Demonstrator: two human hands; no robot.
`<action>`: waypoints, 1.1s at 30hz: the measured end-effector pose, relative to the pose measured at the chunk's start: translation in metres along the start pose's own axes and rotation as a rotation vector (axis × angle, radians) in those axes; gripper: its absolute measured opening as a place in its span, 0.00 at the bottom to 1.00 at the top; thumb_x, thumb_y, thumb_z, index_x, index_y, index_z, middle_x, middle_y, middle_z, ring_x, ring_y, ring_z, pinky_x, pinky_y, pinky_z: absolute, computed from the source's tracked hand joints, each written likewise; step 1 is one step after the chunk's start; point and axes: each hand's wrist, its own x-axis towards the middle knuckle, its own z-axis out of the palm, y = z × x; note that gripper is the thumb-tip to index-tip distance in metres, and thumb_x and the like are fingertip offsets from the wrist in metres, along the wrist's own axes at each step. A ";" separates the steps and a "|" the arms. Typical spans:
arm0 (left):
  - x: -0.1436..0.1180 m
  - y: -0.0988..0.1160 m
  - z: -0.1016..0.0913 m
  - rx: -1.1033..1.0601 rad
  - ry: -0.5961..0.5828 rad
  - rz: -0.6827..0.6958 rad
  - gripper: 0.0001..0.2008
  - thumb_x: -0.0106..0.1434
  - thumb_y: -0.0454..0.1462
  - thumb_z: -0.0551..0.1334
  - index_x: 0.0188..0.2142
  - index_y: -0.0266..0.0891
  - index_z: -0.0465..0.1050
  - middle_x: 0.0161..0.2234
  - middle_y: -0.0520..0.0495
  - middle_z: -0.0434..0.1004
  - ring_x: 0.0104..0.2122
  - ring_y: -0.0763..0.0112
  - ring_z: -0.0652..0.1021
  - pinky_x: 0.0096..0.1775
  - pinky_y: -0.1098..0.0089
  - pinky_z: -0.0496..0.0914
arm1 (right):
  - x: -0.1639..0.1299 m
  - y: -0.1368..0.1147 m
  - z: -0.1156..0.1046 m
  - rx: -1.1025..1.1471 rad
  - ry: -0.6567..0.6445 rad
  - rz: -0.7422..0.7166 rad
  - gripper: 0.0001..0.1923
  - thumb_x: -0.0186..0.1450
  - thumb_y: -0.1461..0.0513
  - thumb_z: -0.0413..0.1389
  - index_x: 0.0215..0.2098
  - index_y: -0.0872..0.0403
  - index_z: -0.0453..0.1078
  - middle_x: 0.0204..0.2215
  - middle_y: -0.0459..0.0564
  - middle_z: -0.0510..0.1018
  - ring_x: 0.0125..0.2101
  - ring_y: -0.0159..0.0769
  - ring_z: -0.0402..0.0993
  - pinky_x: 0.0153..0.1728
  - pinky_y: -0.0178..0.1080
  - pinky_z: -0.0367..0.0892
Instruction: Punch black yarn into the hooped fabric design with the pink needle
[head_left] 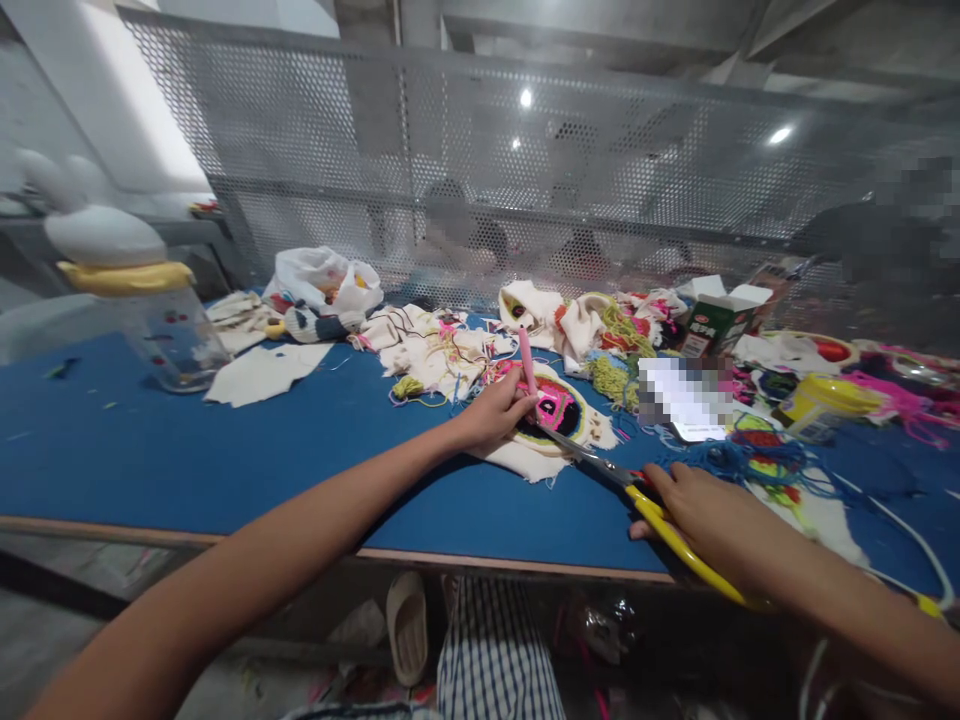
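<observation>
Left forearm [262, 560] lies nearest, at seven o'clock. Left hand [496, 412] has its fingers closed around a pink tool [526, 360] at the embroidered piece [571, 418], near one o'clock, probably to steady it. Right hand [694, 505] curls fingers around yellow-handled scissors [654, 515], aimed to ten o'clock for reaching it.

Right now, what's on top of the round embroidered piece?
Over the embroidered piece: the left hand at its left edge, holding a pink tool, and the scissors in the right hand, blade contact unclear. Parts beneath hand and scissors are covered.
</observation>
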 end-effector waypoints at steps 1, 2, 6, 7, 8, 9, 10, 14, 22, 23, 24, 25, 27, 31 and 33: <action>0.000 0.000 0.000 0.004 0.001 0.003 0.07 0.62 0.36 0.52 0.39 0.38 0.57 0.26 0.51 0.72 0.27 0.69 0.75 0.32 0.68 0.67 | 0.000 0.000 0.001 0.018 -0.006 0.007 0.26 0.58 0.46 0.50 0.41 0.60 0.68 0.28 0.59 0.73 0.29 0.51 0.73 0.29 0.47 0.68; 0.000 0.000 0.000 0.008 0.000 0.006 0.07 0.62 0.36 0.52 0.39 0.38 0.56 0.26 0.51 0.72 0.27 0.69 0.75 0.32 0.68 0.67 | -0.001 0.000 0.002 0.044 -0.012 0.005 0.24 0.59 0.48 0.51 0.42 0.60 0.67 0.28 0.59 0.73 0.30 0.50 0.73 0.29 0.46 0.68; 0.001 0.002 -0.001 0.020 -0.003 0.010 0.05 0.62 0.36 0.52 0.38 0.39 0.56 0.26 0.52 0.72 0.27 0.68 0.75 0.31 0.68 0.67 | -0.003 -0.003 0.002 0.160 -0.049 0.020 0.17 0.62 0.56 0.48 0.45 0.59 0.65 0.34 0.60 0.72 0.33 0.47 0.73 0.33 0.44 0.67; 0.001 0.002 -0.001 0.026 0.000 0.010 0.05 0.61 0.36 0.52 0.37 0.39 0.56 0.26 0.51 0.72 0.27 0.68 0.75 0.31 0.68 0.67 | -0.004 -0.003 0.001 0.194 -0.067 0.038 0.17 0.63 0.58 0.47 0.45 0.59 0.64 0.35 0.60 0.71 0.33 0.45 0.73 0.33 0.43 0.67; 0.001 0.003 -0.001 0.032 0.003 0.009 0.05 0.61 0.36 0.52 0.37 0.39 0.56 0.26 0.51 0.72 0.27 0.68 0.75 0.31 0.68 0.67 | -0.004 -0.004 -0.001 0.230 -0.083 0.052 0.17 0.63 0.58 0.46 0.46 0.59 0.63 0.36 0.60 0.71 0.33 0.44 0.73 0.34 0.42 0.68; 0.000 0.003 -0.001 0.038 0.005 0.008 0.05 0.61 0.36 0.52 0.37 0.39 0.56 0.26 0.51 0.72 0.27 0.67 0.75 0.31 0.68 0.67 | -0.004 -0.004 -0.003 0.264 -0.097 0.059 0.17 0.63 0.58 0.46 0.47 0.59 0.62 0.36 0.60 0.70 0.33 0.43 0.73 0.34 0.42 0.68; 0.000 0.004 -0.001 0.045 0.007 0.008 0.05 0.61 0.36 0.52 0.37 0.39 0.56 0.26 0.51 0.71 0.27 0.67 0.75 0.31 0.68 0.66 | -0.005 -0.003 -0.005 0.293 -0.106 0.058 0.17 0.62 0.58 0.47 0.47 0.59 0.61 0.37 0.60 0.70 0.34 0.43 0.73 0.35 0.41 0.68; -0.001 0.004 0.000 0.053 0.001 0.009 0.05 0.62 0.36 0.52 0.38 0.39 0.56 0.25 0.52 0.71 0.26 0.68 0.74 0.29 0.69 0.66 | -0.005 0.001 -0.010 0.307 -0.097 0.063 0.25 0.59 0.51 0.50 0.47 0.60 0.60 0.39 0.61 0.69 0.38 0.46 0.72 0.38 0.43 0.67; 0.000 0.004 0.000 0.054 0.001 0.022 0.06 0.61 0.35 0.53 0.39 0.37 0.58 0.23 0.53 0.69 0.25 0.70 0.73 0.29 0.70 0.65 | -0.004 0.007 -0.006 0.175 -0.042 0.002 0.40 0.50 0.39 0.51 0.46 0.62 0.60 0.39 0.65 0.69 0.34 0.52 0.73 0.32 0.48 0.68; 0.000 0.004 0.000 0.053 -0.001 0.023 0.07 0.61 0.35 0.53 0.39 0.37 0.57 0.23 0.53 0.69 0.25 0.70 0.73 0.29 0.70 0.65 | -0.003 0.007 -0.006 0.162 -0.046 -0.003 0.41 0.50 0.38 0.50 0.46 0.63 0.60 0.39 0.65 0.69 0.33 0.52 0.73 0.32 0.48 0.68; 0.000 0.004 0.000 0.052 -0.002 0.023 0.07 0.61 0.35 0.52 0.39 0.38 0.57 0.23 0.53 0.70 0.25 0.70 0.73 0.30 0.70 0.65 | -0.003 0.006 -0.005 0.151 -0.049 -0.010 0.41 0.50 0.37 0.50 0.45 0.63 0.61 0.39 0.65 0.69 0.32 0.53 0.73 0.31 0.48 0.68; -0.001 0.004 -0.001 0.051 -0.002 0.023 0.06 0.61 0.35 0.52 0.39 0.38 0.57 0.24 0.53 0.70 0.26 0.70 0.74 0.30 0.70 0.66 | -0.002 0.006 -0.005 0.140 -0.048 -0.012 0.42 0.50 0.37 0.49 0.45 0.63 0.61 0.38 0.66 0.69 0.32 0.53 0.73 0.31 0.49 0.68; 0.000 0.004 -0.001 0.054 0.004 0.023 0.07 0.61 0.35 0.53 0.39 0.38 0.57 0.24 0.52 0.71 0.27 0.69 0.74 0.31 0.69 0.66 | -0.002 0.005 -0.004 0.111 -0.034 -0.014 0.41 0.51 0.37 0.49 0.45 0.64 0.61 0.38 0.66 0.70 0.32 0.53 0.74 0.31 0.49 0.69; 0.000 0.004 -0.001 0.057 0.014 0.024 0.07 0.61 0.35 0.53 0.40 0.37 0.58 0.24 0.51 0.71 0.26 0.68 0.74 0.31 0.68 0.66 | -0.002 0.004 0.000 0.019 0.014 -0.027 0.37 0.56 0.41 0.48 0.45 0.65 0.64 0.36 0.67 0.72 0.30 0.54 0.75 0.29 0.48 0.70; 0.001 0.003 -0.001 0.049 0.007 0.026 0.07 0.61 0.34 0.52 0.40 0.37 0.57 0.25 0.51 0.72 0.27 0.69 0.74 0.31 0.68 0.66 | -0.003 0.005 0.003 -0.023 0.051 -0.041 0.35 0.57 0.42 0.47 0.45 0.65 0.65 0.37 0.68 0.73 0.29 0.54 0.76 0.28 0.48 0.70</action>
